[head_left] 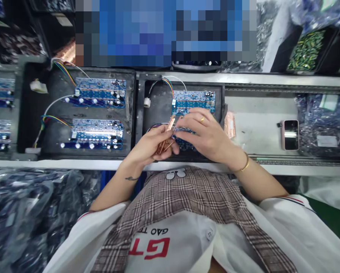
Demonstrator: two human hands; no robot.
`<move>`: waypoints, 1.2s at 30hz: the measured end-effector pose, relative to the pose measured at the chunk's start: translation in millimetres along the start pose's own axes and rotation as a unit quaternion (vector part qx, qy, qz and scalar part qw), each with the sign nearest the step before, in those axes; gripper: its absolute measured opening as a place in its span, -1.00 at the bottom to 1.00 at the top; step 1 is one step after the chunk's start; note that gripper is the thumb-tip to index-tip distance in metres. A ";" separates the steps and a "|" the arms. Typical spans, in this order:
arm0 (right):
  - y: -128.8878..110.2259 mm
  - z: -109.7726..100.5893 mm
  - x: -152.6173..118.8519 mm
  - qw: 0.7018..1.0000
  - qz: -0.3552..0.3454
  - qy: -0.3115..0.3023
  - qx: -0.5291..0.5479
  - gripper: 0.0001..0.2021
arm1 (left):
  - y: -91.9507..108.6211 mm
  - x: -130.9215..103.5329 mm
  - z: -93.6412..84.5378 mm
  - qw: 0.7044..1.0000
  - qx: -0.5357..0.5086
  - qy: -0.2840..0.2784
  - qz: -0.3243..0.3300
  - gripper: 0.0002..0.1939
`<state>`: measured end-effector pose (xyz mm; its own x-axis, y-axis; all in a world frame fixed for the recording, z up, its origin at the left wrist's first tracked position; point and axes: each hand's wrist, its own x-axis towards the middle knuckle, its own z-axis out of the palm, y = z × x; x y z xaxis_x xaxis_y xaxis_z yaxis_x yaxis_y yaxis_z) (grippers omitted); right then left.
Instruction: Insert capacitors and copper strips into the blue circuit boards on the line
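My left hand (155,144) is closed around several thin copper-coloured strips (164,145), whose ends stick up between thumb and fingers. Close on its right, my right hand (202,131) has its fingertips near the upper ends of the strips; whether it pinches one is hidden. Both hands are over a black tray (155,112). In that tray, a blue circuit board (194,99) with coloured wires lies above my hands, and a second board is mostly covered by my right hand.
Another black tray (102,113) with two wired boards stands to the left. On the right are copper-coloured pieces (230,125), a pink phone (290,135) and bagged parts (326,125). A metal rail (73,163) runs along the near edge. Bins line the far side.
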<state>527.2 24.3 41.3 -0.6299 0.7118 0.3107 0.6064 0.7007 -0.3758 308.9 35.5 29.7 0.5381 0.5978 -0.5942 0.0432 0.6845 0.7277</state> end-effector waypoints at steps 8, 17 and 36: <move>20.6 47.9 -56.9 0.991 0.113 -0.030 -0.058 -0.65 | -21.8 -1.3 -9.8 0.905 0.316 0.226 0.172 -0.74; 14.4 51.0 -60.6 0.988 0.152 -0.017 -0.033 -0.64 | -24.7 -0.8 -10.5 0.880 0.348 0.259 0.194 -0.75; -31.5 22.6 -60.8 0.676 0.381 0.009 0.631 -0.72 | 207.7 71.9 -230.5 0.651 0.561 0.500 0.109 -0.87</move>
<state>535.5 -42.2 14.5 -0.3545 0.8513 -0.3867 -0.1521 -0.4606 -0.8745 162.6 316.9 59.2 -0.1580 0.9863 0.0468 0.9471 0.1379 0.2897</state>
